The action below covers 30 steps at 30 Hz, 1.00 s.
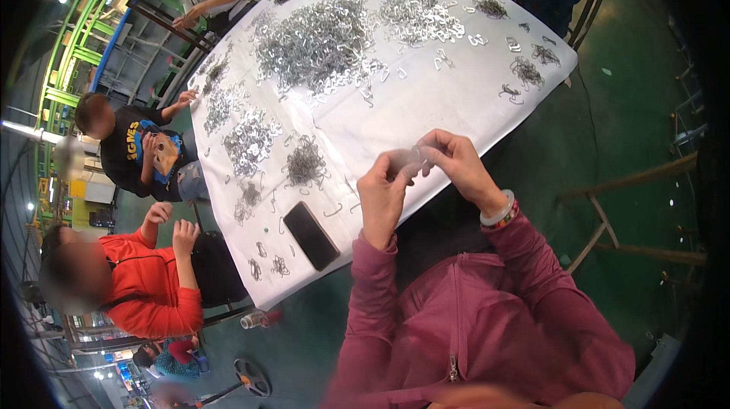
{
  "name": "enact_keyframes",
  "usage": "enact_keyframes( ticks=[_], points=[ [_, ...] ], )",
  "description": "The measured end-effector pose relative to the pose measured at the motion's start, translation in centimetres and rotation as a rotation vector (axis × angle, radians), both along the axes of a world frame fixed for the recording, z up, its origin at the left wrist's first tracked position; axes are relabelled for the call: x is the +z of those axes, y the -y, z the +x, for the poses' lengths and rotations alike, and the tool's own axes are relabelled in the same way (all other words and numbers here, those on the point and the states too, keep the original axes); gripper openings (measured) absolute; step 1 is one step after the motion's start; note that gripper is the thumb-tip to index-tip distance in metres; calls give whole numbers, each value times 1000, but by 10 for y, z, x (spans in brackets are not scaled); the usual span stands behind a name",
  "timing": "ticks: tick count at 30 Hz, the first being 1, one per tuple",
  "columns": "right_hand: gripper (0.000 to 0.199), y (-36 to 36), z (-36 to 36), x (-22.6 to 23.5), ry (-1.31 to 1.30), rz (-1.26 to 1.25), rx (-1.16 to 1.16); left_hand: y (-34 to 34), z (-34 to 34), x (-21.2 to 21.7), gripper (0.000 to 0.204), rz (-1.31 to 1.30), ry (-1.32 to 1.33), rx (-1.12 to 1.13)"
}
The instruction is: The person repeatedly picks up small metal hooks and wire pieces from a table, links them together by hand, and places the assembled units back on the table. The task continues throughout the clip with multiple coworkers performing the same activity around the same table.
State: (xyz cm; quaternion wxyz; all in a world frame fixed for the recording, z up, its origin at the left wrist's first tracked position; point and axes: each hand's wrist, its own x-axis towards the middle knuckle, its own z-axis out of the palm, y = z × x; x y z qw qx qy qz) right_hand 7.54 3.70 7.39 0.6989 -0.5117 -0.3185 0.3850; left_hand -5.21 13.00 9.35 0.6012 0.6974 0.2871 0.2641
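Both my hands are raised together over the near edge of the white-covered table [365, 126]. My left hand [386, 190] has its thumb and fingers pinched. My right hand [458, 168] pinches right beside it, fingertips almost touching. Something small and shiny seems to be between them, too hidden and blurred to name. Beyond lies a large heap of small silver metal pieces [308, 47], with a smaller heap of flat bright pieces [418, 19] to its right. Left of my hands is a cluster of dark bent wire hooks [306, 161].
A black phone [310, 235] lies at the table's near left edge. More wire hooks [526, 71] sit at the right corner. A person in red [156, 280] and another in black [137, 143] are on the left. A wooden frame [623, 181] stands on the right.
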Motion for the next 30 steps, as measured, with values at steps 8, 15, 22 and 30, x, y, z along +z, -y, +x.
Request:
enact_keyframes(
  ticks=[8, 15, 22, 30],
  points=[
    [15, 8, 0, 9, 9, -34, -116, 9, 4, -3, 16, 322, 3, -23],
    [20, 22, 9, -15, -422, 30, -88, 28, 16, -13, 17, 607, 72, 26],
    [19, 38, 2, -23, 87, -124, -318, 45, 33, -34, 7, 152, 32, -67],
    [10, 63, 4, -29, -37, -50, -363, 62, 48, -30, 13, 589, 44, -71]
  ],
)
